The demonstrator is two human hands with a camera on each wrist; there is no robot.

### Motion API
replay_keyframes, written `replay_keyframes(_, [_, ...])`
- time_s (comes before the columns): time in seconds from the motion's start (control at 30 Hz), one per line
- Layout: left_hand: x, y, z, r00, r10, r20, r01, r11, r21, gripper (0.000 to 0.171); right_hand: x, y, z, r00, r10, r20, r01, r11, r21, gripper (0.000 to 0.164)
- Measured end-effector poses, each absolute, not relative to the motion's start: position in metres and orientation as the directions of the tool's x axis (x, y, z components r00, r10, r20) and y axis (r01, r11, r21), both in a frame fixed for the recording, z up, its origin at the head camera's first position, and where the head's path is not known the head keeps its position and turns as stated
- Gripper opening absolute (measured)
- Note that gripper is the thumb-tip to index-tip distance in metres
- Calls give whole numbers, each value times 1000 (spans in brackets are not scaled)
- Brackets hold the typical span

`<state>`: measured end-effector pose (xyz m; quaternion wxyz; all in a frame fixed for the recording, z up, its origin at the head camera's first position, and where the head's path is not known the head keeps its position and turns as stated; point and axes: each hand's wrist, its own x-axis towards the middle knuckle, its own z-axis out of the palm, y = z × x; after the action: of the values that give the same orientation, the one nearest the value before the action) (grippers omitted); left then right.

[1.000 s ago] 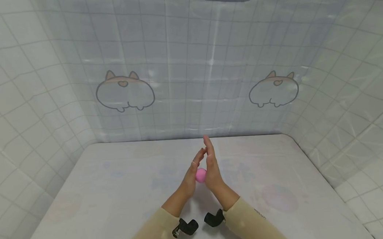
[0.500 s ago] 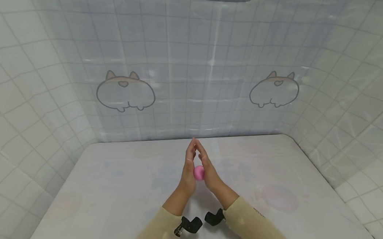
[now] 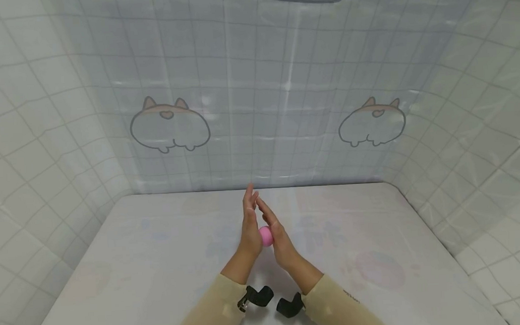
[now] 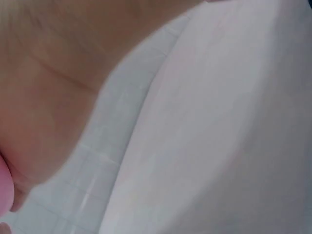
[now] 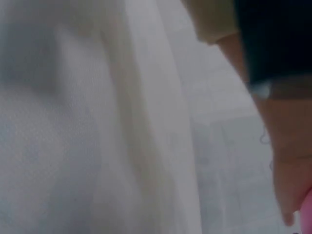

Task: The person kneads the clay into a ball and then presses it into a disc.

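Observation:
Between two facing palms sits a round pink ball, pressed from both sides. My left hand is on its left, with the fingers straight and pointing away from me. On the other side my right hand leans in with straight fingers, its fingertips close to the left hand's fingers. The left wrist view catches a slice of the pink ball at its lower left, against the palm. At the lower right of the right wrist view another edge of the ball shows. The palms' contact faces are mostly hidden.
A white table with faint printed patterns lies under the hands. Behind it hangs a grid-patterned sheet with dog drawings, and similar sheets close off both sides. Black wrist cameras stick out from both sleeves.
The left hand has slid forward past the right, and the right hand has drawn back toward the person. The ball has shifted slightly left between the palms.

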<state>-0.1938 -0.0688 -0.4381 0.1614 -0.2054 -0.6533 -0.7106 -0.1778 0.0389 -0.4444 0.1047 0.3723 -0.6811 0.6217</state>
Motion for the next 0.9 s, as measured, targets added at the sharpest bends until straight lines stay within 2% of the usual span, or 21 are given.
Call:
replay_keyframes(0.13, [-196,-69,-445,-880,72,469,463,-88,882,87,-176,39,-441,-704,-338,625,-657,-26,-754,83])
replay_keyframes(0.37, [-194,-67,-455,-896,206,394,396,-35,918,85,-176,42,-433,-752,-236,616,-639,32,-769,85])
replay_keyframes(0.53, [-189,-65,-456,-870,312,383,401,-8,916,86,-181,46,-431,-806,-221,549,-576,80,-813,87])
replay_keyframes(0.63, [-187,-63,-454,-842,355,407,423,-36,905,85,-186,49,-433,-828,-220,516,-546,106,-831,87])
replay_keyframes(0.77, [-185,-61,-453,-816,354,458,448,-115,887,80,-191,51,-437,-835,-218,505,-537,119,-835,88])
replay_keyframes(0.9, [-185,-61,-450,-816,294,498,462,-187,867,76,-193,51,-440,-823,-234,517,-549,95,-830,87])
